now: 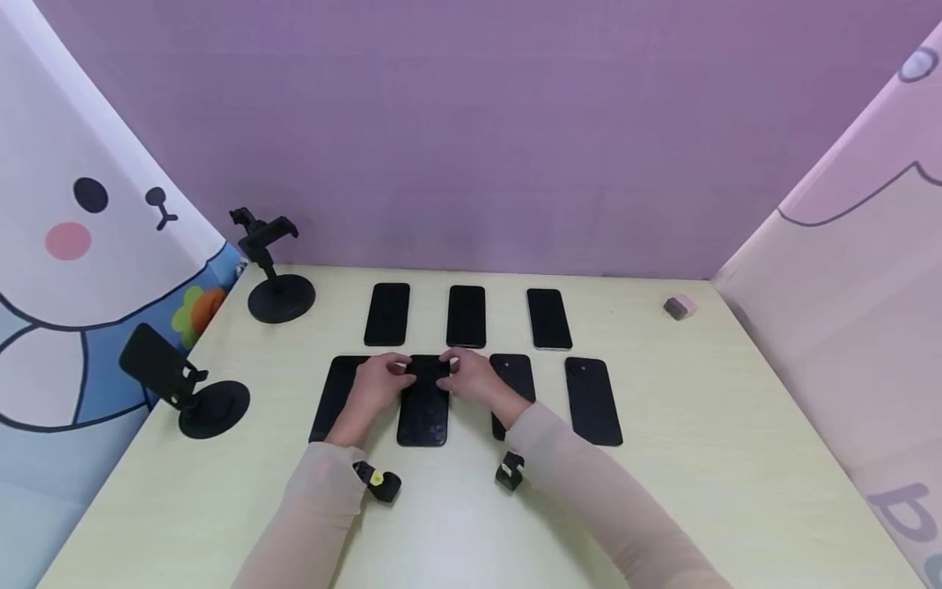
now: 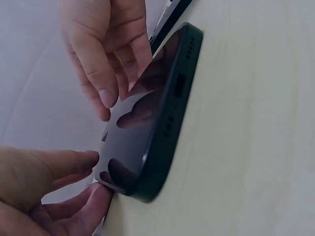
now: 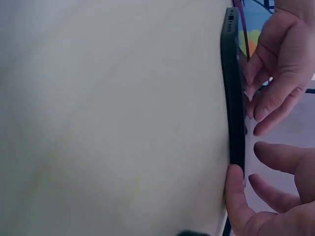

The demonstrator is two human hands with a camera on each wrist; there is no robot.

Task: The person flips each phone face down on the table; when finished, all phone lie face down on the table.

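A dark phone (image 1: 423, 417) lies screen up in the front row, its charging-port end facing the person. At its upper left corner is the left hand (image 1: 377, 382), its fingers by the phone's side and its thumb raised just over the glass. Mirroring it, the right hand (image 1: 474, 378) is at the upper right corner; in the right wrist view one fingertip (image 3: 235, 173) rests against the phone's side edge while the thumb stays apart from the screen. Both thumbs reflect in the glossy screen (image 2: 130, 132). The left forearm partly covers another phone (image 1: 337, 399); the right hand overlaps a back-up phone (image 1: 518, 375).
Three phones (image 1: 386, 315) form a row behind, and one more phone (image 1: 593, 401) lies face down at right. Two black stands, a rear stand (image 1: 281, 299) and a front stand (image 1: 213, 409), are along the left edge. A small two-tone block (image 1: 679, 307) sits at back right.
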